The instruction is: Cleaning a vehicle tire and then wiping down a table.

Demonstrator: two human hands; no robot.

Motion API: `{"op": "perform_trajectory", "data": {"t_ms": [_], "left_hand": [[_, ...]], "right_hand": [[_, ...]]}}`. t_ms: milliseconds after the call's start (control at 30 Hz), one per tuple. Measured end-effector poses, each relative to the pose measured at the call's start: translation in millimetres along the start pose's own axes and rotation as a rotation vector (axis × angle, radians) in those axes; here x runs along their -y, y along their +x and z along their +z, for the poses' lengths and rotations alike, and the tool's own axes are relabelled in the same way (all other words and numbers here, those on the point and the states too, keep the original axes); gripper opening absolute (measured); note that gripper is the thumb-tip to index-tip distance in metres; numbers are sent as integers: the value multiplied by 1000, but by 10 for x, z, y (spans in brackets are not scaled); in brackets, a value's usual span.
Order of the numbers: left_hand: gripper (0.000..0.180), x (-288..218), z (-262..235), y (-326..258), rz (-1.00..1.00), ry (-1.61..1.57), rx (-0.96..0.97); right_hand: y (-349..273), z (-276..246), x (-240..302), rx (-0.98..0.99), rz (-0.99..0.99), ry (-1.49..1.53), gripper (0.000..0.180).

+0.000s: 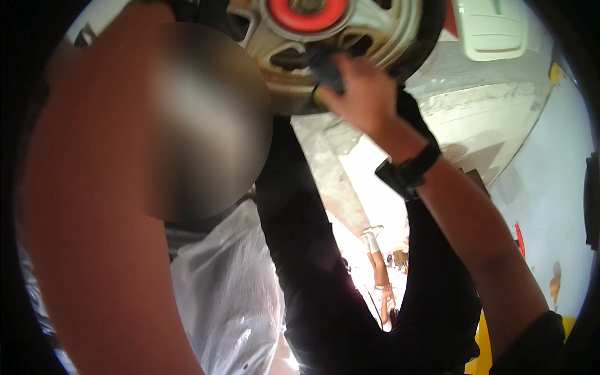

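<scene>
My right hand [370, 94], with a black band on its wrist, is closed on a dark pad-like thing [326, 70]. A yellowish edge shows beneath my fingers, and motion blur hides what kind of thing it is. The pad lies against the lower spokes of a dirty, light-coloured wheel [369, 47] with a red ring [306, 19] round its hub and a black tyre [431, 31]. My left arm [94, 206] fills the left side and reaches up to the top edge, where its hand is out of sight.
Black-trousered legs [300, 219] stand below the wheel. Clear plastic sheeting [228, 290] hangs at lower left. A cream plastic chair [494, 31] is at upper right. Between the legs, a distant person [378, 269] shows in bright light. A blurred round patch hides the left middle.
</scene>
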State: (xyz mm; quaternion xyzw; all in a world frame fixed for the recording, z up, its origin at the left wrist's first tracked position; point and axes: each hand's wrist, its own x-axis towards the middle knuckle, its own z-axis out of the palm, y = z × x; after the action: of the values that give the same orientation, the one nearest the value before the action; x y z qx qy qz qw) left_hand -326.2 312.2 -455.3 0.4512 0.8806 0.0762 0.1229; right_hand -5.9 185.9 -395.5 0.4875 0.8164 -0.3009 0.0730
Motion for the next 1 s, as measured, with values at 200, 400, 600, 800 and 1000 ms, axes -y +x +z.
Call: {"op": "perform_trajectory", "data": {"t_ms": [200,400,600,800,1000], "left_hand": [[62,-180,41,-151,-321,88,100],[60,-172,13,-300,-486,105,117],[61,0,-5,-747,-754,1,143],[62,407,144,-1222,-751,26,120],[55,101,-107,-1108,-855,-187,125]], "right_hand": [[102,168,487,239,-167,175,56],[263,133,473,109,-162,200,41],[362,-651,-637,432,-454,-223,9],[735,-1046,-791,26,-213,-335,26],[216,-323,-63,291,248,-94,28]]}}
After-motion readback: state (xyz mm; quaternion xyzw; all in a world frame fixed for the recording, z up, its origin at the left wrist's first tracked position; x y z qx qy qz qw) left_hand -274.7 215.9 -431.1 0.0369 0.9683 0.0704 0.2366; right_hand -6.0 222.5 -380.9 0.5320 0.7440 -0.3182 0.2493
